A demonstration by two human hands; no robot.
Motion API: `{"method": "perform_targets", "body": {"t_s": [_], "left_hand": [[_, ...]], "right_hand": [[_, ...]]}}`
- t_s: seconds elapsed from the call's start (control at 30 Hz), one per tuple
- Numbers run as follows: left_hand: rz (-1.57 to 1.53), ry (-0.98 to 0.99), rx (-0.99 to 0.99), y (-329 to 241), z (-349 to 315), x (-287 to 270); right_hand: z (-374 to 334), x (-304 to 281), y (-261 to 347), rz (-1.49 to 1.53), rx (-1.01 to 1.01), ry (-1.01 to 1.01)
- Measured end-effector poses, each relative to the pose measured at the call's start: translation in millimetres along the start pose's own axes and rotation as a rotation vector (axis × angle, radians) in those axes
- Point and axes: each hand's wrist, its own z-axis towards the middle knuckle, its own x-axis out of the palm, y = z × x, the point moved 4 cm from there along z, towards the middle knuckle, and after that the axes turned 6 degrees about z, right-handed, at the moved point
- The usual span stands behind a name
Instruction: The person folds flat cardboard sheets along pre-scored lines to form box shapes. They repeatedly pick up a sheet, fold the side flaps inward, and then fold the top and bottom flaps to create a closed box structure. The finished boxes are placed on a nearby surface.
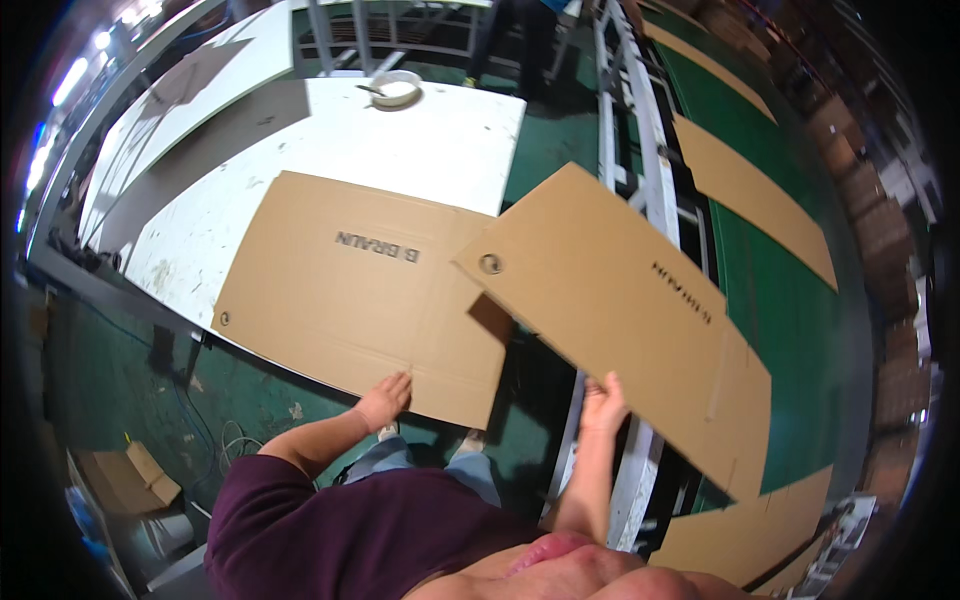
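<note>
A flat brown cardboard sheet [340, 290] with dark print lies on the white table [440, 140]. My left hand [385, 400] rests on its near edge, fingers stretched out and close together. To the right, a second cardboard sheet [620, 310] is held up at a slant, its left corner over the first sheet's right side. My right hand [603, 405] grips the lower edge of this second sheet, thumb up. The fingers behind the sheet are partly hidden.
A green conveyor belt [770, 300] runs along the right, carrying more cardboard sheets [760, 190]. A metal rail frame [650, 150] edges it. On the table's far side stands a white bowl [397, 90] with a handled tool. Another person [520, 40] stands beyond. An open carton [125, 478] sits lower left.
</note>
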Motion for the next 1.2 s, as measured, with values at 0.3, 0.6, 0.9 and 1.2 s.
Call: {"method": "perform_targets", "body": {"t_s": [0.3, 0.6, 0.9, 1.2], "left_hand": [[-0.600, -0.084, -0.186, 13.4, -16.1, -1.9], [-0.395, -0.326, -0.030, 9.1, -60.4, 38.8], [-0.762, -0.006, -0.328, -14.7, -115.3, 47.2], [-0.541, -0.111, -0.581, 60.8, -139.8, -23.2]], "right_hand": [[-235.7, 97.9, -273.6, 0.117, 0.758, 0.278], [-300.6, 117.1, -408.8, 0.197, 1.317, 0.081], [-298.0, 69.3, -474.2, -0.114, 1.410, 0.039], [-264.5, 14.4, -433.4, -0.202, 1.441, 0.143]]}}
